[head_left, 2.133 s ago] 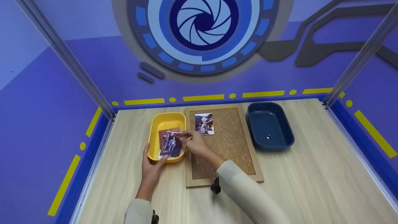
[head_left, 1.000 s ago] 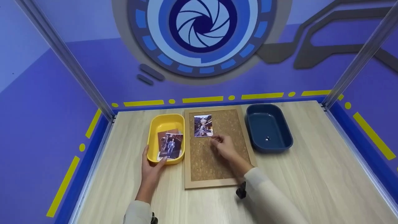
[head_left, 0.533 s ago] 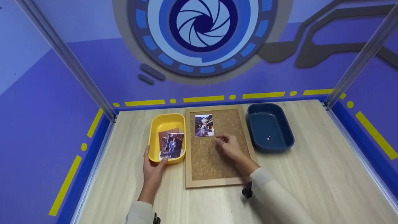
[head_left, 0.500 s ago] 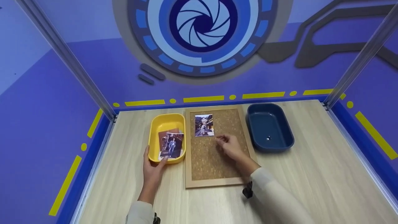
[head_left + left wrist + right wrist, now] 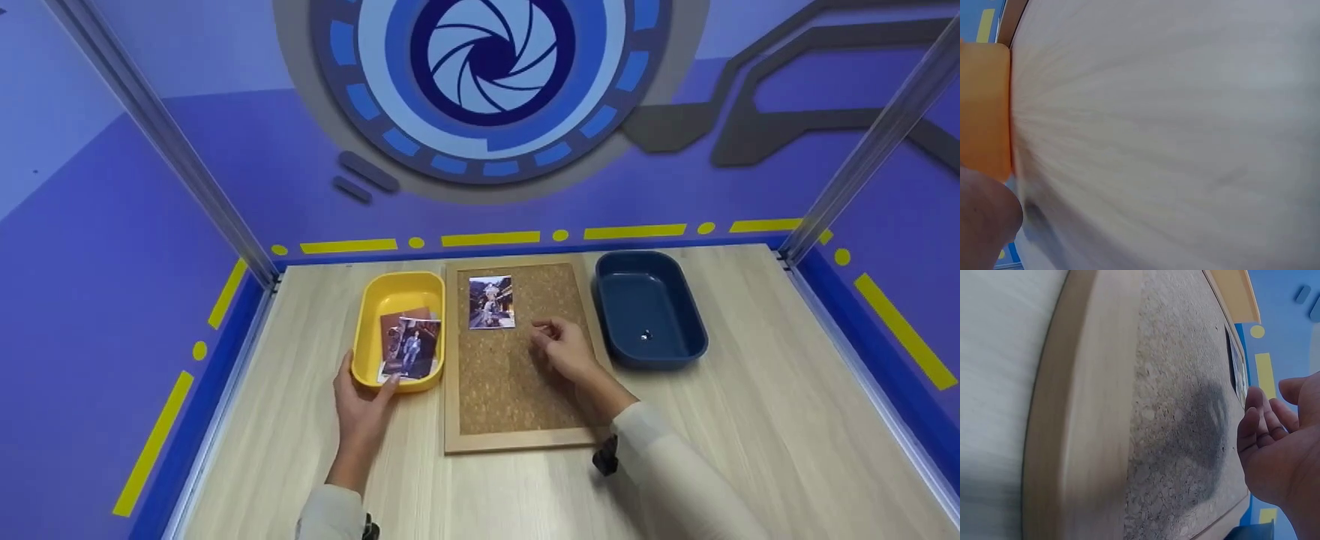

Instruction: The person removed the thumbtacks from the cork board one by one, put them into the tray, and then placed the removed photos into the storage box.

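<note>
My left hand (image 5: 364, 405) holds the near left corner of a yellow tray (image 5: 394, 294), its thumb over the rim and its fingers around the outer side. Several photos lie in that tray; the top photo (image 5: 414, 347) pictures a person standing in blue. To the right, my right hand (image 5: 566, 352) hovers above a wood-framed cork board (image 5: 495, 394). Its fingers are loosely bent, and in the right wrist view nothing shows between thumb and fingers (image 5: 1261, 422). Another photo (image 5: 492, 302) lies at the board's upper left. The left wrist view catches only the tray's side (image 5: 985, 107) and part of the hand.
A navy tray (image 5: 646, 296) stands right of the board, with a small shiny item (image 5: 646, 336) near its front end. All this sits on a pale wood table (image 5: 757, 405), enclosed by blue-purple walls (image 5: 247, 172) at the back and sides.
My right hand has left the top photo in the yellow tray and moved right over the cork board, then slightly farther right. My left hand has stayed on the tray.
</note>
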`<state>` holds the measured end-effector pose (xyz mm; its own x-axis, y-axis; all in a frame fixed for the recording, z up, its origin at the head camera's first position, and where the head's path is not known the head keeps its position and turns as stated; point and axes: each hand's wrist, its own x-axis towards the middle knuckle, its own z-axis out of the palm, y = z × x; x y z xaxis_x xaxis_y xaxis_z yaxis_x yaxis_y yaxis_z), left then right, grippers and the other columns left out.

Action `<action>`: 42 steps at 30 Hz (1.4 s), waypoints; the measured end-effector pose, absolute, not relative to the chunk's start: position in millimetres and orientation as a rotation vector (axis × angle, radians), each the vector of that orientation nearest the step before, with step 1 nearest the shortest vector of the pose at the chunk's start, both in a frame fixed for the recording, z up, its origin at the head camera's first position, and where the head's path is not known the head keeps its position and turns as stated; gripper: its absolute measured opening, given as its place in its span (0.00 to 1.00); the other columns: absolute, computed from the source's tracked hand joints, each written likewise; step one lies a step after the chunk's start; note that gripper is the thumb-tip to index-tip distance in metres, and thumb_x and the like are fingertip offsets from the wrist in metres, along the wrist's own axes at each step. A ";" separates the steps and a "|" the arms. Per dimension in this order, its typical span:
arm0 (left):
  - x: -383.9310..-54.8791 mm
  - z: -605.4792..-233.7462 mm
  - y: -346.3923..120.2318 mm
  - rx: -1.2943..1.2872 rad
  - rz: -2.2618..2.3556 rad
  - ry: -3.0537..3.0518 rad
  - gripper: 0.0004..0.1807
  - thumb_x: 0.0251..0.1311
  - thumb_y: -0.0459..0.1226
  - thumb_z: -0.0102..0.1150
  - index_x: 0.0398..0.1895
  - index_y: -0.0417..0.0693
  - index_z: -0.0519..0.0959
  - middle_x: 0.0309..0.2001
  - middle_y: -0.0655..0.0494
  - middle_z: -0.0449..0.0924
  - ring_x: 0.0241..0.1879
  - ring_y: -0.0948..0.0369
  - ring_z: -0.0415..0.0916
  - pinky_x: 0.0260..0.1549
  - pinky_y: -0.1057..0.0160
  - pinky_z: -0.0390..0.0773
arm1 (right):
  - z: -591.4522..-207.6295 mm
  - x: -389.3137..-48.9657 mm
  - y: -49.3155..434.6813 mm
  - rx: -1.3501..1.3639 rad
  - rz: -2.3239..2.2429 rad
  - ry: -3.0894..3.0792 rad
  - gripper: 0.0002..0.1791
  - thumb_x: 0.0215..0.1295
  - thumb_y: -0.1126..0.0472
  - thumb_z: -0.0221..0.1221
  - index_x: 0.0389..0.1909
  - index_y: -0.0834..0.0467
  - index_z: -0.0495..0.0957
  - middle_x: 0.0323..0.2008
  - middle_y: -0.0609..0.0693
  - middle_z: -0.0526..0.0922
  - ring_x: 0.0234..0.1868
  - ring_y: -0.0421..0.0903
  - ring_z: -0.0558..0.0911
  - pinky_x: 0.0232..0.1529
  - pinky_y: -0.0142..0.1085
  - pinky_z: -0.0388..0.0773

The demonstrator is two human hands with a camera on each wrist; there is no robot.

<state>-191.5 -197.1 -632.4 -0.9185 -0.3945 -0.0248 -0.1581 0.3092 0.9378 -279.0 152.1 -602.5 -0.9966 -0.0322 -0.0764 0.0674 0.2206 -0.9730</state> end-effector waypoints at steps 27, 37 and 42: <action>-211.3 -578.9 -87.6 -0.098 -1.537 -2.298 0.30 0.62 0.45 0.65 0.66 0.48 0.72 0.67 0.48 0.71 0.69 0.50 0.66 0.71 0.46 0.64 | -603.1 -278.2 159.7 0.060 -1.921 2.371 0.16 0.69 0.63 0.59 0.53 0.68 0.79 0.34 0.63 0.82 0.25 0.48 0.78 0.17 0.32 0.72; -224.4 -598.7 -51.8 -0.152 -1.439 -2.384 0.21 0.64 0.38 0.62 0.59 0.44 0.78 0.59 0.44 0.79 0.62 0.48 0.75 0.66 0.47 0.70 | -610.5 -276.8 165.7 0.092 -1.894 2.371 0.15 0.69 0.62 0.60 0.52 0.65 0.79 0.34 0.60 0.81 0.25 0.47 0.78 0.19 0.31 0.71; -235.8 -615.3 -47.6 -0.164 -1.235 -2.535 0.21 0.65 0.39 0.58 0.59 0.40 0.77 0.56 0.44 0.82 0.58 0.48 0.77 0.61 0.48 0.71 | -608.5 -274.5 161.7 0.143 -1.899 2.343 0.16 0.68 0.61 0.60 0.53 0.64 0.79 0.34 0.59 0.82 0.26 0.44 0.78 0.22 0.31 0.72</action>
<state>-235.8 -47.6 -615.3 -0.9435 -0.0346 0.3296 0.2383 0.6206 0.7471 -274.5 161.7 -608.5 -0.9880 -0.0037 -0.1544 0.1503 0.2074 -0.9666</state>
